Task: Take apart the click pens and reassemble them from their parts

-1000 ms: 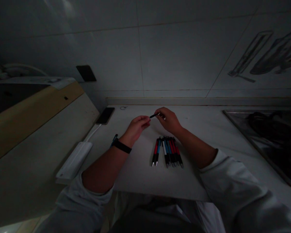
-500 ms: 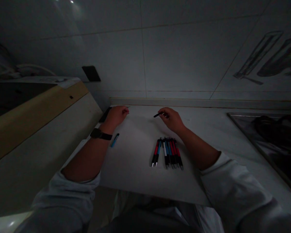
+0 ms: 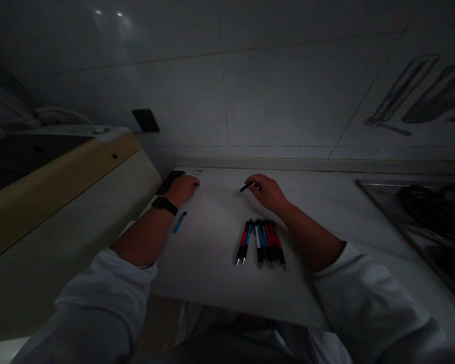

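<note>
My left hand (image 3: pixel 184 188), with a dark watch on its wrist, is closed above the left part of the white tabletop (image 3: pixel 208 253); whether anything is inside the curled fingers is hidden. My right hand (image 3: pixel 266 191) pinches a short black pen piece (image 3: pixel 244 187), its free end pointing left and down. Below my left wrist lies a short blue pen part (image 3: pixel 180 222). Nearer to my body, several red, blue and white pens (image 3: pixel 267 243) with black grips lie side by side, tips toward me; two of them (image 3: pixel 244 242) sit slightly apart at the left.
Behind my left hand are a dark flat object (image 3: pixel 170 182) and a small thin ring (image 3: pixel 197 172). A wood-edged white box or cabinet (image 3: pixel 109 177) bounds the left side. On the right is a metal-rimmed sunken unit (image 3: pixel 387 181) with dark contents. A tiled wall (image 3: pixel 280 101) rises behind.
My left hand has drawn back slightly toward me, uncovering more of the dark flat object and the thin ring. My right hand still holds the black piece, barely shifted. The view tilted a little.
</note>
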`<state>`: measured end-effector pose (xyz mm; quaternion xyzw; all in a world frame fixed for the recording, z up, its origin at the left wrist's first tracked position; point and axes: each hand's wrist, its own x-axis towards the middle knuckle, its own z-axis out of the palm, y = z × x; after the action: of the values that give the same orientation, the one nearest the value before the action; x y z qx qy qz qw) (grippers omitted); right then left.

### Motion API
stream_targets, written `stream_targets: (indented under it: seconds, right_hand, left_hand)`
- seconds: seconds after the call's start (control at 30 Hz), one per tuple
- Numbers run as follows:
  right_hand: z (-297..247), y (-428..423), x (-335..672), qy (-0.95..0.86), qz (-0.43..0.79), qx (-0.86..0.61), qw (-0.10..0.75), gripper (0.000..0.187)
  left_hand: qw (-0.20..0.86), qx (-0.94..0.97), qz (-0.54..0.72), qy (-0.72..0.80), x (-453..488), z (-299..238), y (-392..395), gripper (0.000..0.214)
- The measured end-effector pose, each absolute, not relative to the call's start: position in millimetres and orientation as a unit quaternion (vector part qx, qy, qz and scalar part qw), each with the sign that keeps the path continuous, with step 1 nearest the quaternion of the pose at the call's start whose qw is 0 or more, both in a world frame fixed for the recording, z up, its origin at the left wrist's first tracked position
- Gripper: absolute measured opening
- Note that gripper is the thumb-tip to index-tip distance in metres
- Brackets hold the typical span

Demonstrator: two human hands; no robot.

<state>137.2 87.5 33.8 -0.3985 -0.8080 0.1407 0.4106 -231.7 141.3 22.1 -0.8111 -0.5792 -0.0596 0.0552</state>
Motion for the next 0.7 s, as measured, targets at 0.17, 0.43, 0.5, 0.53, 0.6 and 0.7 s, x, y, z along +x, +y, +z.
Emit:
stream_targets:
  seconds: [0.17,0.43,0.5,0.53,0.6,0.7]
  right_hand:
    - [33.5,88.5,136.9,-0.810,0.145,-0.402,0.401,0.020]
    - [33.4,88.8,137.6,-0.811,0.167,-0.397,0.397,0.019]
    - [33.2,89.4,136.5,-0.806,0.178,-0.395,0.404,0.019]
    - [33.0,89.9,135.9,-0.802,0.184,-0.395,0.409,0.019]
    - [32.3,91.0,134.5,-0.789,0.199,-0.396,0.426,0.019]
    - [31.6,92.1,132.4,-0.757,0.259,-0.395,0.451,0.019]
  left_hand:
    - [0.039,-0.814,-0.062,-0.577,-233.8,19.0,141.7,0.029]
    - [0.065,-0.810,-0.063,-0.579,-228.6,41.6,126.5,0.035]
    - [0.064,-0.829,-0.103,-0.547,-212.4,53.8,116.9,0.033]
    - [0.056,-0.844,-0.129,-0.517,-200.8,59.8,111.1,0.032]
    - [0.028,-0.884,-0.158,-0.439,-173.0,70.8,98.4,0.034]
    - [0.011,-0.922,-0.188,-0.339,-131.7,82.8,81.7,0.038]
